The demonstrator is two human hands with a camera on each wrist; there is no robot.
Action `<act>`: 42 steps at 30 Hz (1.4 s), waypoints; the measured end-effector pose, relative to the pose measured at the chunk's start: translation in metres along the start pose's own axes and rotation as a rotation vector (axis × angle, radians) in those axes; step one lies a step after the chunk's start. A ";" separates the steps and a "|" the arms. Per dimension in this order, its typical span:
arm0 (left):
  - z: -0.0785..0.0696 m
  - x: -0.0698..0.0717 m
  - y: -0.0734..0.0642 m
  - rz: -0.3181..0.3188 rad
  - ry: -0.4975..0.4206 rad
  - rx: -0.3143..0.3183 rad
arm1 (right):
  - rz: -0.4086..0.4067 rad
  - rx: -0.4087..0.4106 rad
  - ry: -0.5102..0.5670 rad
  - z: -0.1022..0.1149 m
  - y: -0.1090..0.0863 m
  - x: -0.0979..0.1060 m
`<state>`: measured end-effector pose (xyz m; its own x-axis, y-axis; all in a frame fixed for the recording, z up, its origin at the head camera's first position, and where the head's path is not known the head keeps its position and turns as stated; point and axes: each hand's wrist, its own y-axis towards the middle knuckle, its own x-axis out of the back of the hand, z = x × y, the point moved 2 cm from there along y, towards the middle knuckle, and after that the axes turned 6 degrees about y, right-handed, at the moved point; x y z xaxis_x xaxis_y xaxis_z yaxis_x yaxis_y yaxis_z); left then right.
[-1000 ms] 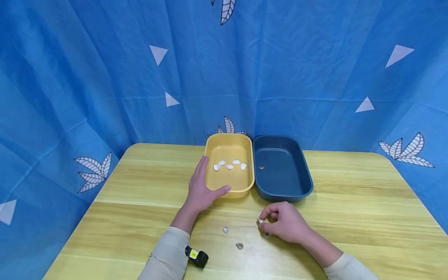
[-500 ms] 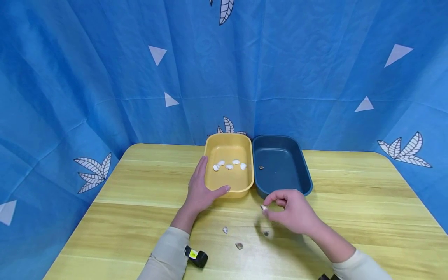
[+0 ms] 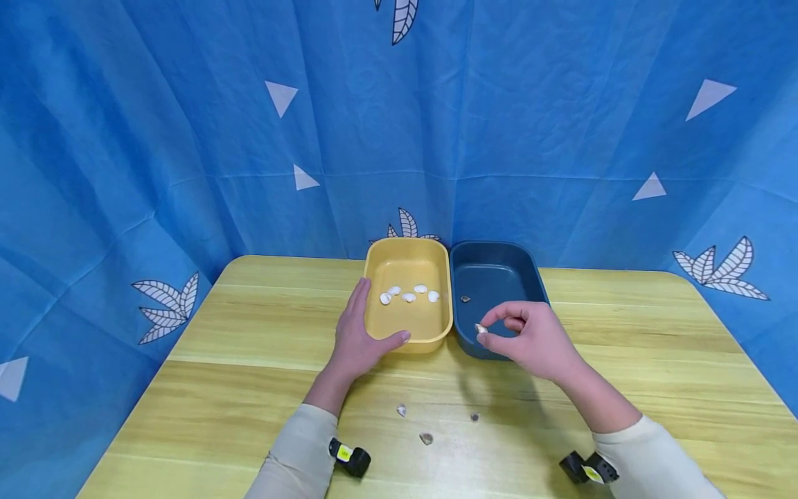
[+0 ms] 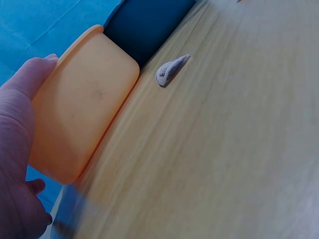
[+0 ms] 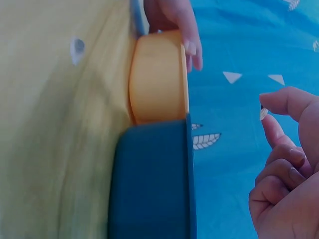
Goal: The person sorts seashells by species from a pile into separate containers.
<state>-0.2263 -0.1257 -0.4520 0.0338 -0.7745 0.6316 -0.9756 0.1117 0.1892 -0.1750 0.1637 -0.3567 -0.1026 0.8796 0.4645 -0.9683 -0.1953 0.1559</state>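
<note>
Right fingers (image 5: pixel 286 102), barely parted, pinch 1 shell (image 5: pixel 263 113).

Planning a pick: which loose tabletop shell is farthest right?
The small dark shell in front of the blue tray; the other two shells lie further left.

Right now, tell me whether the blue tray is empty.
Not empty: the head view shows a small shell inside the blue tray. The right hand, pinching another shell, hides some of the tray.

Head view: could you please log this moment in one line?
right hand: pinches shell above blue tray; left hand: touches yellow tray; table: three shells
</note>
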 end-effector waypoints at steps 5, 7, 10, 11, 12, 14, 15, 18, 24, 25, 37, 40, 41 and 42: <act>-0.001 0.000 0.001 0.000 0.002 0.002 | -0.022 -0.022 -0.010 -0.004 0.013 0.005; -0.001 0.000 0.001 0.000 0.002 0.004 | -0.027 -0.029 -0.012 -0.006 0.019 0.007; 0.000 0.000 0.001 0.000 0.005 0.007 | -0.031 -0.041 -0.021 -0.009 0.026 0.009; 0.000 -0.001 0.001 0.000 0.008 0.008 | -0.031 -0.045 -0.026 -0.009 0.028 0.009; 0.000 -0.001 0.001 -0.001 0.011 0.008 | -0.033 -0.047 -0.033 -0.010 0.030 0.010; 0.000 -0.001 0.001 -0.002 0.011 0.007 | -0.036 -0.053 -0.042 -0.010 0.033 0.011; 0.000 -0.001 0.001 -0.003 0.010 0.006 | -0.036 -0.054 -0.047 -0.010 0.035 0.012; 0.000 0.000 0.001 -0.005 0.004 0.005 | -0.036 -0.060 -0.055 -0.010 0.041 0.013; 0.000 0.000 0.001 -0.003 0.000 0.007 | -0.042 -0.110 -0.067 -0.016 0.053 0.012; 0.000 0.000 0.001 -0.002 0.000 0.008 | -0.042 -0.119 -0.069 -0.018 0.055 0.012; -0.001 0.001 0.000 0.001 0.005 0.000 | -0.030 -0.224 -0.097 -0.043 0.080 0.007; -0.001 0.001 0.000 0.002 0.005 0.000 | -0.021 -0.231 -0.098 -0.049 0.084 0.004; 0.000 0.001 0.000 0.000 0.007 0.000 | -0.020 -0.229 -0.097 -0.051 0.085 0.003; 0.000 0.001 0.000 -0.001 0.008 -0.002 | -0.020 -0.226 -0.101 -0.053 0.087 0.001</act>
<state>-0.2260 -0.1267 -0.4514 0.0367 -0.7693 0.6378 -0.9752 0.1119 0.1911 -0.2712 0.1708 -0.3885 -0.0703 0.8323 0.5499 -0.9974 -0.0662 -0.0272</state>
